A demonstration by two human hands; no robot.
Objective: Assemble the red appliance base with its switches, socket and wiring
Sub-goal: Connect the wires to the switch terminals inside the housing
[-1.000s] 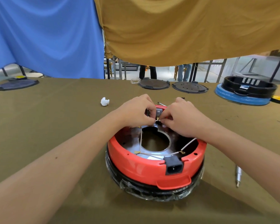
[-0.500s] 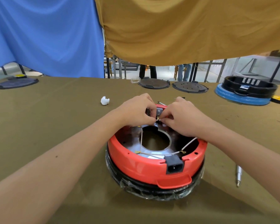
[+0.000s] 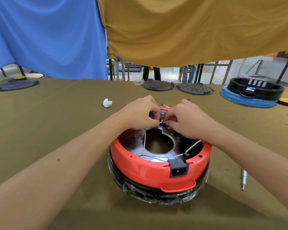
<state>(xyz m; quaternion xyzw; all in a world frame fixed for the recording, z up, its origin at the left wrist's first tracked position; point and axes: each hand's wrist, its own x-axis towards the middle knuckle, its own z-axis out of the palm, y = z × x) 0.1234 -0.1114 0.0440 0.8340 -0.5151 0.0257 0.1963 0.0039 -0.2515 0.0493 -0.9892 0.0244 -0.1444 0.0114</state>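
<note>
In the head view, the red appliance base (image 3: 156, 166) sits on the olive-covered table (image 3: 48, 127) directly under and toward the body from both hands, stacked on a black ring wrapped in clear film (image 3: 156, 195). The left hand (image 3: 140, 113) and the right hand (image 3: 188, 120) meet over its far rim, fingers curled. Between them they pinch a thin white wire (image 3: 163, 121) tipped with a small brass terminal, just at a switch block (image 3: 162, 113) seated in the far wall. Exactly what each fingertip grips is hidden behind the knuckles.

The base lies flat, open side up, round with no real long axis; its black power socket (image 3: 179, 168) faces the person, directly opposite the switch. More white leads (image 3: 156, 156) cross the metal floor beneath the wrists, running from the socket toward the hands.

The plastic shell looks stiff and fairly light, likely best steadied by its rim. The wires are limp and springy, and the terminals look small and easily bent, so they probably want holding close behind the metal tip and pushing straight on.

A screwdriver-like tool (image 3: 243, 179) lies to the right of the right forearm; a crumpled white scrap (image 3: 107, 103) rests beyond the left hand.
</note>
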